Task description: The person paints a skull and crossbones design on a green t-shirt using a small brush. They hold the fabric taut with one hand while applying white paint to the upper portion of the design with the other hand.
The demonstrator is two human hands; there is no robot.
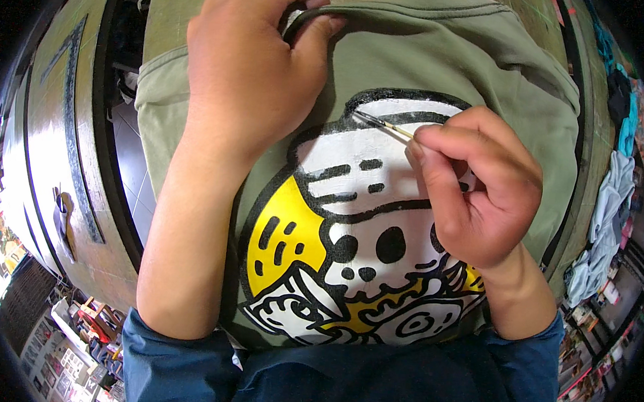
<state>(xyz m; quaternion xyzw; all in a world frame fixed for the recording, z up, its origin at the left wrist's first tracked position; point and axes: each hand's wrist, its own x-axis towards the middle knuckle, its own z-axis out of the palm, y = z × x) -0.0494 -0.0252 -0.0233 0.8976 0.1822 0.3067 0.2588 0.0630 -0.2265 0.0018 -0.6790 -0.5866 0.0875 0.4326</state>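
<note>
An olive-green shirt (517, 87) lies spread out before me. It bears a painted skull figure in a white cap (361, 152), with thick black outlines and yellow patches (281, 224). My right hand (483, 180) pinches a thin paintbrush (391, 127) between thumb and fingers. Its dark tip meets the black outline at the cap's upper left. At the shirt's far edge, my left hand (256, 74) is closed, with thumb and fingers pinching the cloth at the hem. A small whitish bit shows between those fingers, too little to name.
Under the shirt is a worn greenish board (175, 8). Another long board (70, 137) with a dark-edged strip stands to the left, past a gap showing floor tiles (130, 140). Light-coloured cloths (605, 216) hang at the right, near cluttered shelves.
</note>
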